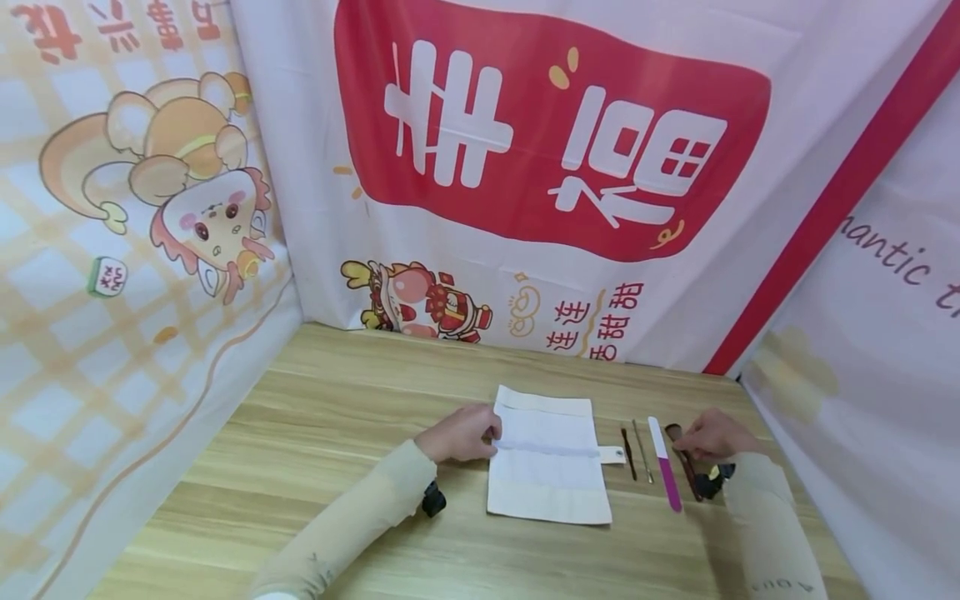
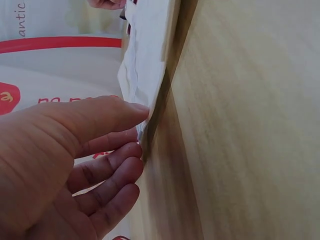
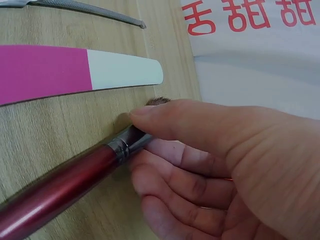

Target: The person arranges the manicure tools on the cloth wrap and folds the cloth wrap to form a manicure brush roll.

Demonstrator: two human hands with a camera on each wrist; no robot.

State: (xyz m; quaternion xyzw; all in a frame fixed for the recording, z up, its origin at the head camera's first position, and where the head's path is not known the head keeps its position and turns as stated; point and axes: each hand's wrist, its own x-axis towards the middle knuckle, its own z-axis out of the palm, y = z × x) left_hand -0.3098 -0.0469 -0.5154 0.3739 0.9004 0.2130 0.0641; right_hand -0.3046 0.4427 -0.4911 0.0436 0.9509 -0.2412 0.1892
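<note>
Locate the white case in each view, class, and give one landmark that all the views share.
Head: white case right of centre, in the lower half.
Left wrist: upper middle.
Right wrist: not in it.
Shared landmark: wood-grain table, visible in all three.

Pretty basic wood-grain table [image 1: 300,450] here, with printed cloths around it. Left cloth [image 1: 82,358] has orangey checks and a cartoon critter [image 1: 202,167], head down. Far cloth [image 1: 300,125] has a big red panel [image 1: 536,158] with white Chinese characters. Right cloth [image 1: 885,400] shows "mantic", and there's a red stripe [image 1: 840,204] by the far-right corner.
</note>
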